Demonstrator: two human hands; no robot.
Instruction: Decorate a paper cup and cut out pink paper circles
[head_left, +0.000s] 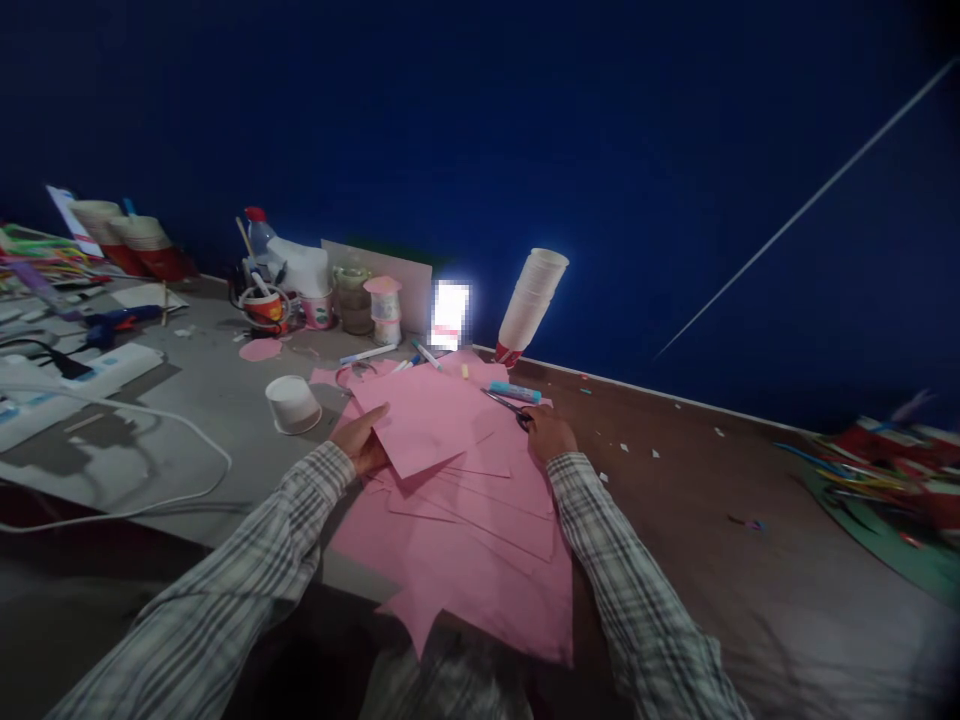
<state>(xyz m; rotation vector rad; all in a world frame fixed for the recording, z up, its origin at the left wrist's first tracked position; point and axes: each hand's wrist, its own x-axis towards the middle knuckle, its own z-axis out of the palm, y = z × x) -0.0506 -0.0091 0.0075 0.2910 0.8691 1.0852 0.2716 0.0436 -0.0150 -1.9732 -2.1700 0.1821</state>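
Observation:
A pile of pink paper sheets (465,520) lies on the table in front of me. My left hand (361,440) grips the left edge of the top pink sheet (431,420), thumb on top. My right hand (547,432) is closed on the handles of a pair of scissors (504,404), whose blades point left over the far edge of the pink sheets. Both arms wear checked sleeves.
An upturned white paper cup (292,404) stands left of the paper. A leaning stack of white cups (531,300), markers (367,354), a blue glue stick (514,391), jars and a mug (264,306) line the back. A white power strip (82,385) and cable lie left; craft clutter (892,470) right.

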